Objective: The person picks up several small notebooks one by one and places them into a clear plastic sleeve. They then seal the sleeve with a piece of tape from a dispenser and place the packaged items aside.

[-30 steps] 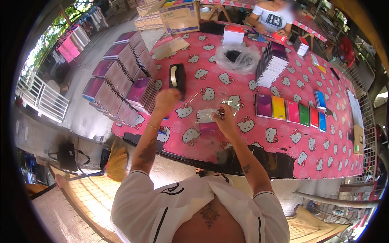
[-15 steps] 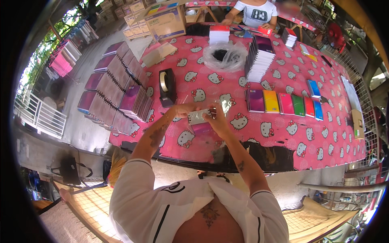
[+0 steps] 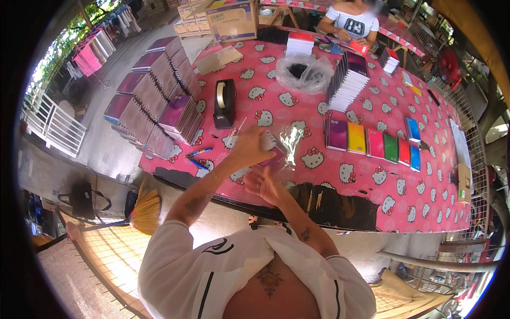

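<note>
In my left hand [image 3: 248, 152], the fingers are closed on a small purple notebook [image 3: 272, 159] above the table's near edge. My right hand [image 3: 265, 185] is just below the notebook, its fingers apart and its thumb near the lower edge; whether it touches cannot be made out. Beside the notebook lies a shiny clear plastic sheet [image 3: 292, 142]. A black tape dispenser [image 3: 224, 105] stands beyond my left hand. Blue scissors or pens [image 3: 199, 159] rest left of my forearm.
Tall stacks of spiral notebooks [image 3: 143, 93] line the left side. More stand in a white-edged pile [image 3: 348, 80] near a plastic bag [image 3: 304, 73]. Small coloured notebooks [image 3: 375, 143] form a row at right. Across the table, a person [image 3: 350, 24] handles something red.
The notebook has turned, so its purple cover shows instead of a pale side. My right hand has dropped from its edge to below it. The view has shifted slightly, uncovering the blue items.
</note>
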